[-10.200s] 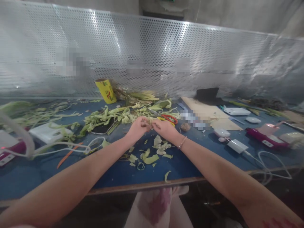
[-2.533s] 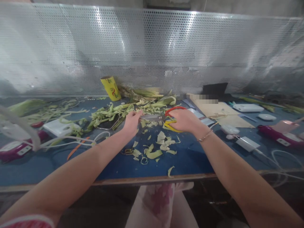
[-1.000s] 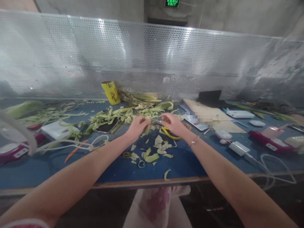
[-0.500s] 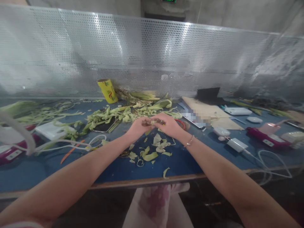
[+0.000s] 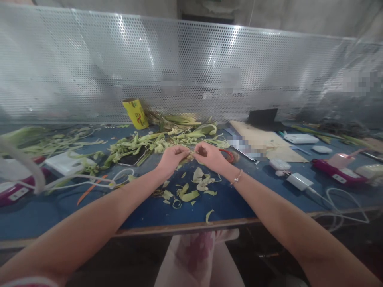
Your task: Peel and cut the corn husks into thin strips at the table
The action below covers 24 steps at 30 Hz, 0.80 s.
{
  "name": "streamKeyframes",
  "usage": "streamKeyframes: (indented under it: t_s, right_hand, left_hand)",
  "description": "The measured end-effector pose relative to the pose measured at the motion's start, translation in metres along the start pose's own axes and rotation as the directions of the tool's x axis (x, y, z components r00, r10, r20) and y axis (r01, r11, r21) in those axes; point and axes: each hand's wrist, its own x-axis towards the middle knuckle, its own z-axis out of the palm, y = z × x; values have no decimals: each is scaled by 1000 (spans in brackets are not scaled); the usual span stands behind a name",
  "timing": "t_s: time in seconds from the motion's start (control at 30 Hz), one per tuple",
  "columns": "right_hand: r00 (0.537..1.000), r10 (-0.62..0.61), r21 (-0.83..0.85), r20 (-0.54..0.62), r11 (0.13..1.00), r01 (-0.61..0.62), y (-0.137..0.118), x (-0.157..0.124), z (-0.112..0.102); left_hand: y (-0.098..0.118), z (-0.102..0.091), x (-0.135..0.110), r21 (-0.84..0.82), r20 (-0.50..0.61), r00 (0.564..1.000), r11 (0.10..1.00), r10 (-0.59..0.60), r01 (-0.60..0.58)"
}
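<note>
My left hand (image 5: pixel 172 160) and my right hand (image 5: pixel 210 158) meet over the middle of the table, thumbs and fingers pinched and fingertips almost touching. Between them is a small pale green plant piece (image 5: pixel 190 156), too small to make out well. Just below lie torn, curled pale green leaf scraps (image 5: pixel 189 195). Behind the hands spreads a heap of light green stems and leaves (image 5: pixel 158 142). Beside my right hand is a red ring-shaped thing (image 5: pixel 229 155), partly hidden.
A yellow cardboard tube (image 5: pixel 136 114) leans at the back, before a perforated metal screen (image 5: pixel 203 71). Left are a white box (image 5: pixel 66 164), cables and an orange strip (image 5: pixel 89 191). Brown paper (image 5: pixel 257 137), a white charger (image 5: pixel 299 181) and a purple power strip (image 5: pixel 336 171) lie right.
My hands have turned slightly, and their fingers are now bent into rounder pinches with the fingertips a little farther apart. The table things stay put.
</note>
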Motion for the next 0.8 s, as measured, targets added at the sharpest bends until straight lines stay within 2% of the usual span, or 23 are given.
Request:
streamKeyframes:
  t_s: [0.17,0.37,0.43,0.57,0.8]
  right_hand:
    - [1000,12,29,-1,1000,-12,-1,0,4]
    - [998,15,10,-64,1000,-14,0,0,6]
    - [995,14,-19,-98,1000,-16,0,-1,5]
    - [988,32,-15,-154,999,-35,5,-1,5]
    - [983,37,31,-180,999,-32,13,-2,7]
  left_hand:
    - [1,3,-3,-12,-6,1000,1000,11,-11]
    - [6,7,-6,-133,2,999,990,-52,51]
    - [8,7,-8,-162,55,994,981,-96,104]
    - [11,6,-10,-119,193,968,975,-163,188]
    - [13,2,-10,-46,270,944,976,-192,212]
